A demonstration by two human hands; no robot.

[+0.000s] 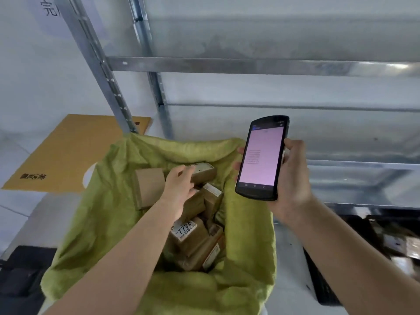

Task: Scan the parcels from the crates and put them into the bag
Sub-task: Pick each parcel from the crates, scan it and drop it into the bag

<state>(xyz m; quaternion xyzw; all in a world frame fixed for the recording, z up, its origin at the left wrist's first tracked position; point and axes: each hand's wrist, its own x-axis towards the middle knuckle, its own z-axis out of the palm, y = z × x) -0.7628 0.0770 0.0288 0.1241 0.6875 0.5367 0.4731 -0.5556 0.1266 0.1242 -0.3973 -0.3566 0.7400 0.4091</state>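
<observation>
Inside the open green bag, left hand curls its fingers round a small brown parcel above the parcel pile. Right hand grips the handheld scanner; screen text illegible. Black crate at right cut off, contents blurred.

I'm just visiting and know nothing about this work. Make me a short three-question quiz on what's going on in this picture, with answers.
1. True or false: the green bag already holds several parcels.
2. What does the right hand hold? A) a handheld scanner B) a tape roll C) a knife
3. Fill in: the left hand grips a brown ____ over the bag's opening.

Key: 1 true. 2 A, the handheld scanner, screen lit. 3 parcel.
</observation>
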